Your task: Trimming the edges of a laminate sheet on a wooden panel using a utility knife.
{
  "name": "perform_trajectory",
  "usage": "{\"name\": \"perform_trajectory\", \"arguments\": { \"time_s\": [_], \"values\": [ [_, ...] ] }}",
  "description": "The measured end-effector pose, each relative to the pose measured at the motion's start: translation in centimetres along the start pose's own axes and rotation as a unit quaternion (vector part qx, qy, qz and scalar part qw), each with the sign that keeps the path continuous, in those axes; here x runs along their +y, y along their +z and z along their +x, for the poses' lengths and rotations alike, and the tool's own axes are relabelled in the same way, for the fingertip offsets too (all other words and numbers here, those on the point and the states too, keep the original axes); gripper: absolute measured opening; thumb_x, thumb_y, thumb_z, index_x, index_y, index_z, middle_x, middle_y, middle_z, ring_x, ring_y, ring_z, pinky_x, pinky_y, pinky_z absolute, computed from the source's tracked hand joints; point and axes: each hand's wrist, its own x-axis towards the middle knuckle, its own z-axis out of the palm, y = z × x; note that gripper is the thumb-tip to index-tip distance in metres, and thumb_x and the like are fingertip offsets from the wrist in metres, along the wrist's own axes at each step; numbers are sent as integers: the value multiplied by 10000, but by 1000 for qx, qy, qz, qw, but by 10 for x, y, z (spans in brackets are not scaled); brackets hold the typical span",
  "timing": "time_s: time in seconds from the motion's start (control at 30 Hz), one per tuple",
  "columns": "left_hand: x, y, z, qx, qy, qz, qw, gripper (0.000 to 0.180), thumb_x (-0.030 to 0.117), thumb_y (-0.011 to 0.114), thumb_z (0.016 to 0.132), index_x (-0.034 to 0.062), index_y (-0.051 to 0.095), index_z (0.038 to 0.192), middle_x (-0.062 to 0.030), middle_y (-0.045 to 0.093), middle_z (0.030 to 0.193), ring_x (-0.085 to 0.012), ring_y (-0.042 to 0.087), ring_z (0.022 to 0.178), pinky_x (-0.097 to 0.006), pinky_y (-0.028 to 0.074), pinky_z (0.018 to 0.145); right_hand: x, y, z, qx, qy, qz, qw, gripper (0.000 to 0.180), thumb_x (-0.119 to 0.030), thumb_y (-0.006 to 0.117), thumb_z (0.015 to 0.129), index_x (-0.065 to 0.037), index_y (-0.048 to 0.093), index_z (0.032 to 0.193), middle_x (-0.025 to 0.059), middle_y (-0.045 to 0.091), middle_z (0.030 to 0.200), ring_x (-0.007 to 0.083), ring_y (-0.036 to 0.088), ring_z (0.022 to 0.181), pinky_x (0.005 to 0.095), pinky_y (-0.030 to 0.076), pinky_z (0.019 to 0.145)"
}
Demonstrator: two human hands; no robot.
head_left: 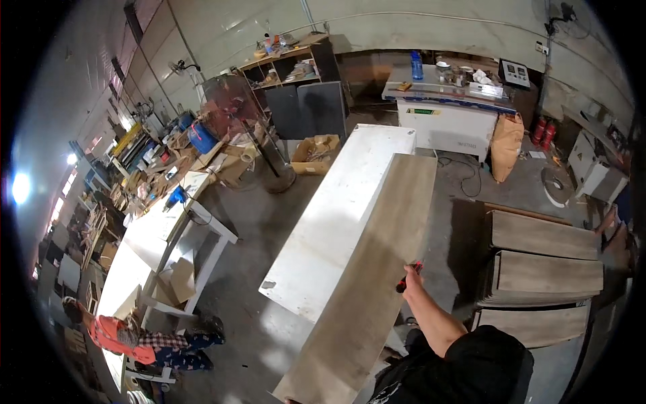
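1 wood-grain panel [363, 283], 1 red-and-black tool [416, 266]
Panel is overlapping white tabletop [330, 215], centre to lower frame; right grip [411, 277] is clasping tool; left grip [293, 402] is barely showing, bottom edge, hold unclear.

On the left, a person in an orange top [116, 337] is beside a long white tabletop [134, 259] where a blue power tool [176, 196] lies. Farther back are a blue drum [201, 138], a cluttered shelf unit [328, 64], two dark panels [321, 108] leaning upright and an open cardboard box [306, 168] on the floor. A blue bottle [416, 66] stands on a white cabinet [444, 128]; right of it are a brown sack [506, 148] and red fire extinguishers [549, 133].
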Motion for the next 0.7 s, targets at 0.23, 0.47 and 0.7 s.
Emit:
{"name": "perform_trajectory", "arguments": {
  "time_s": [0.23,0.47,0.7],
  "values": [
    [18,46,67,-65,-60,6,996,391,382,467,1064,69,680,1159,-116,731,1071,-258,680,951,-444,576,813,0,63,55,60,-85,-52,993,399,-300,796,806,-30,678,1075,71,683,998,204,642,851,405,531,714],
    [6,199,99,-133,-120,238,955,433,407,662,971,14,562,1124,-129,646,991,-258,638,828,-425,560,703,-19,109,64,34,-121,-110,986,387,-277,792,815,-18,672,1076,55,674,921,193,611,832,400,509,753],
    [62,269,85,-362,-153,260,882,499,359,638,1002,-45,450,1228,-173,666,1016,-296,705,911,-423,601,750,76,53,61,-30,-245,-220,944,433,-259,755,876,-27,639,1223,130,718,1100,275,682,1003,406,524,876]
  ]
}}
